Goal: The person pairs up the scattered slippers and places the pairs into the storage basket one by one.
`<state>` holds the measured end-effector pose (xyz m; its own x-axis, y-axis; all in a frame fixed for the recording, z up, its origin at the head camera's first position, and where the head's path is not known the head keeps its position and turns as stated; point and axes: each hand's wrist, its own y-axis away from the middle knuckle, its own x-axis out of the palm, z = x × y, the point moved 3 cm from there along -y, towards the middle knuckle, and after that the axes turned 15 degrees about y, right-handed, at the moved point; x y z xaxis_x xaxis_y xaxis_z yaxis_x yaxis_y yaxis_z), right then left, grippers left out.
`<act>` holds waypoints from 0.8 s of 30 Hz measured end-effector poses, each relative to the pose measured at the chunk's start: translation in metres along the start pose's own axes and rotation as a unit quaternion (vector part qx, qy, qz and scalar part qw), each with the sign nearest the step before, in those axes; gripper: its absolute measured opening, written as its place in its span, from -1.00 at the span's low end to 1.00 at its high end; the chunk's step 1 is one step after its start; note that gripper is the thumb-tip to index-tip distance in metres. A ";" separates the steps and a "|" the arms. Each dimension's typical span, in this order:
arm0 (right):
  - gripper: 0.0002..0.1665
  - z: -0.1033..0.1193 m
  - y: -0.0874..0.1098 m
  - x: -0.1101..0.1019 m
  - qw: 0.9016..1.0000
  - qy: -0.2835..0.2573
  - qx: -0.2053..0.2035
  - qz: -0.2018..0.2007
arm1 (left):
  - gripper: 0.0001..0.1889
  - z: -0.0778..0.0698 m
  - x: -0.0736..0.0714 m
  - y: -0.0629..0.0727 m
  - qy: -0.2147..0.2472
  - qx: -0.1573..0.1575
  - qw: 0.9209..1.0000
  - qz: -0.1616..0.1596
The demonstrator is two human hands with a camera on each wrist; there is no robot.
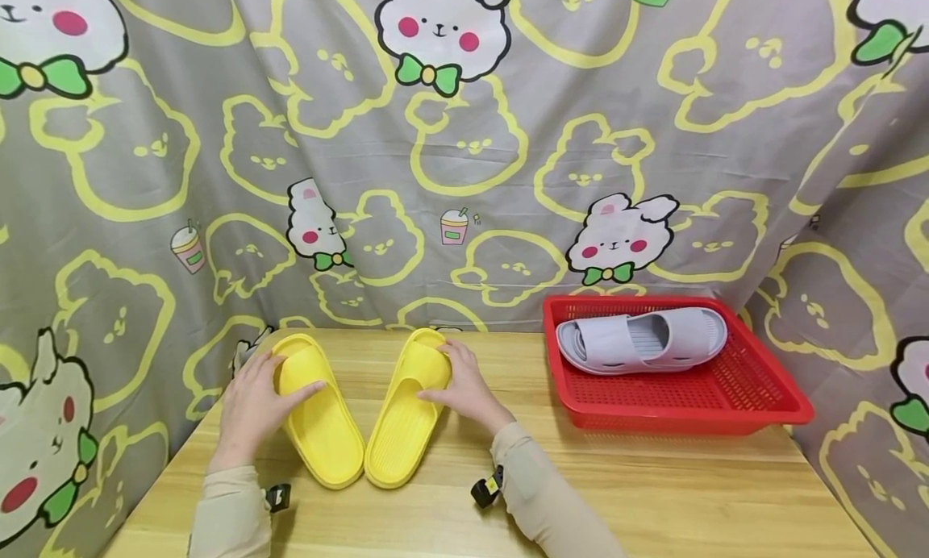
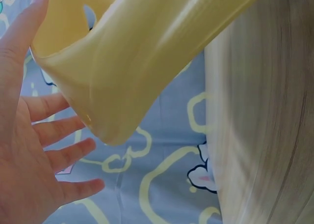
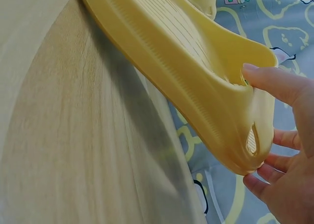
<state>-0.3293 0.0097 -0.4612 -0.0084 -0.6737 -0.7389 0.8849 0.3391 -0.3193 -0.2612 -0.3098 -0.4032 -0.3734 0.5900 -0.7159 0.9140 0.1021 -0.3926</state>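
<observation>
Two yellow slippers are side by side in the head view, toes away from me and heels close together. My left hand (image 1: 250, 405) grips the left yellow slipper (image 1: 319, 429) at its strap, thumb over the strap's edge and fingers along the outer side. In the left wrist view, the other fingers (image 2: 73, 155) of that hand are spread beside the toe. My right hand (image 1: 468, 385) holds the right yellow slipper (image 1: 399, 437) by its strap. The right wrist view shows the thumb at the foot opening and fingertips (image 3: 255, 182) against the outer side.
A red basket (image 1: 682, 421) stands on the right of the wooden table (image 1: 406, 526), holding pale grey slippers (image 1: 610, 344) that lie together. A grey patterned curtain (image 1: 508, 219) hangs behind the table and along both sides.
</observation>
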 end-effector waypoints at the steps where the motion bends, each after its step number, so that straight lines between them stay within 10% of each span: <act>1: 0.06 -0.001 0.001 0.000 1.000 -0.001 0.001 -0.003 | 0.01 0.000 0.000 0.000 -0.001 -0.002 1.000 0.000; 24: 0.02 -0.007 0.009 -0.013 0.997 -0.007 0.034 -0.075 | 0.02 0.000 0.000 -0.001 -0.007 -0.062 0.997 -0.045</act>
<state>-0.3250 0.0263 -0.4587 -0.1381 -0.7224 -0.6776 0.9032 0.1888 -0.3854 -0.2622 -0.3101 -0.4030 -0.4566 0.5632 -0.6887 0.8888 0.2538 -0.3816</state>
